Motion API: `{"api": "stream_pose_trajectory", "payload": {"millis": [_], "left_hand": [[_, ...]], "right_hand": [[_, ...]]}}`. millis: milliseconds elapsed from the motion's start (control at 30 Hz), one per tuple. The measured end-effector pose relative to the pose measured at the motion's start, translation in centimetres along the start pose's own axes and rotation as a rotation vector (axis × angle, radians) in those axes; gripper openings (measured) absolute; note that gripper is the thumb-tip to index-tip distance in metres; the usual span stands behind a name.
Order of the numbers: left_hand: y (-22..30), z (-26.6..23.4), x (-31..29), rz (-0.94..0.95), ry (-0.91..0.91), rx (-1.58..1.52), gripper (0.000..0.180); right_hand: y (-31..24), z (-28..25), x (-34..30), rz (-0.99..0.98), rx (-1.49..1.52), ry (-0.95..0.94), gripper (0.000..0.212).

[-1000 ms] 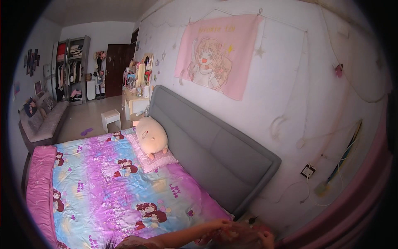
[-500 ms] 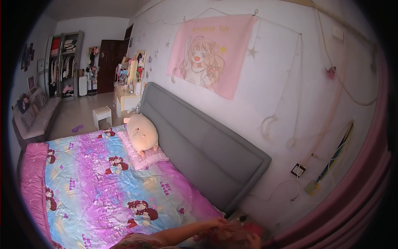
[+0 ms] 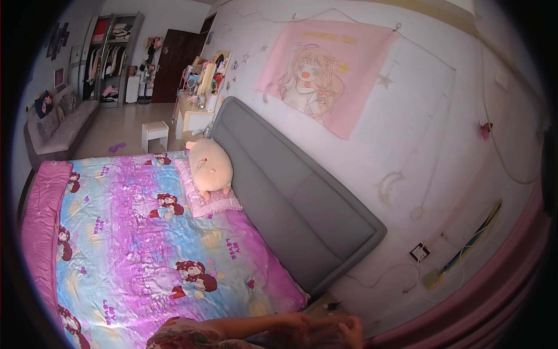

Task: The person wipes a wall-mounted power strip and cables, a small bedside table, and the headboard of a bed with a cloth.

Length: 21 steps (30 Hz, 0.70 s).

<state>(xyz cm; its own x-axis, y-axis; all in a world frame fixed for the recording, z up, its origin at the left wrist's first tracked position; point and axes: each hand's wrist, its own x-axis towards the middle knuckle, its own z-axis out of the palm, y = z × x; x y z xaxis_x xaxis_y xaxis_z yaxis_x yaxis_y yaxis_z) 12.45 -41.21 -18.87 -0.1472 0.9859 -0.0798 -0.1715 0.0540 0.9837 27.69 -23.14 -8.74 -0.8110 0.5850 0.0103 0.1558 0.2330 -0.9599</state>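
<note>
Low in the picture, my left forearm, with a flowered sleeve (image 3: 186, 336), reaches right across the bed's near edge. My left hand (image 3: 295, 321) is beside the bed's near corner, its fingers bent and blurred. A little to its right is my right hand (image 3: 350, 333), fingers curled. Between the hands hangs a dim, thin, brownish thing (image 3: 323, 333), too blurred to name; both hands seem closed on it. The bed's quilt (image 3: 139, 232), purple and blue with cartoon figures, spreads to the left. A pig-shaped plush (image 3: 211, 166) lies on a pink pillow (image 3: 200, 200) against the grey headboard (image 3: 290, 180).
A pink curtain (image 3: 488, 302) hangs close on my right. Past the headboard, a wall socket (image 3: 419, 251) has loose cables. Farther off are a white stool (image 3: 155, 136), a dressing table (image 3: 195, 119), a sofa (image 3: 64, 125) and an open wardrobe (image 3: 110, 58).
The view has shifted, so the wall hanging and headboard sit farther right. My hands stay close together near the bed's corner; a reddish patch by my right hand no longer shows.
</note>
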Motion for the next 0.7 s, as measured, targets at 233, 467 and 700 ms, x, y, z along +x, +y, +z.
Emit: {"api": "stream_pose_trajectory", "payload": {"millis": [233,467,700], "left_hand": [[5.4,2.7,0.0,0.144,-0.001,-0.161,0.032],[6.3,1.0,-1.1,0.18,0.081,-0.151,0.03],[7.0,1.1,-1.6,0.161,0.064,-0.119,0.028]], "right_hand": [[-9.8,6.5,-5.3,-0.632,-0.767,-0.523,0.02],[-9.6,5.1,-6.8,-0.392,-0.635,-0.481,0.018],[-5.0,2.9,-3.6,-0.064,-0.161,-0.265,0.02]]}}
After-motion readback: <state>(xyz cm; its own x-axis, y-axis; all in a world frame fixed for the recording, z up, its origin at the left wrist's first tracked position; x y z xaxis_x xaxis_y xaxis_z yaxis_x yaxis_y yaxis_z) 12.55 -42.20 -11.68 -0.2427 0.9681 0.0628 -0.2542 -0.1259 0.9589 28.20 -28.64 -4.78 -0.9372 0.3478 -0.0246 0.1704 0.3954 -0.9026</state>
